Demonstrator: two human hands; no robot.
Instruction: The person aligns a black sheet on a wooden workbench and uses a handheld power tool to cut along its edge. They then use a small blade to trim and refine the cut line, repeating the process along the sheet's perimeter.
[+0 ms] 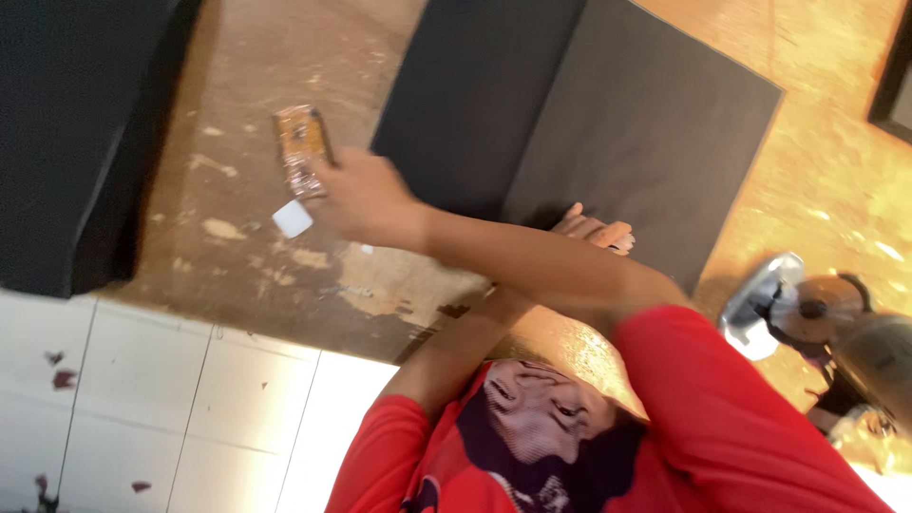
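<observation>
With arms crossed over the worn worktop [247, 266], my one hand [366, 199] clenches a single brown rectangular block [302, 147], its long axis pointing away from me, beside one white scrap [292, 218], while my other hand [594, 231] presses flat, released, on two overlapping dark sheets [646, 133].

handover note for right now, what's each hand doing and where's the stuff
Right hand: crossed over to the left, gripping a worn brown hand tool above the stained worktop; a small white piece sits just below it.
Left hand: crossed under, resting on the dark sheet, holding nothing.
Sheet lies flat; the brown tool is off it.
Disc power tool sits at the right, untouched.
</observation>
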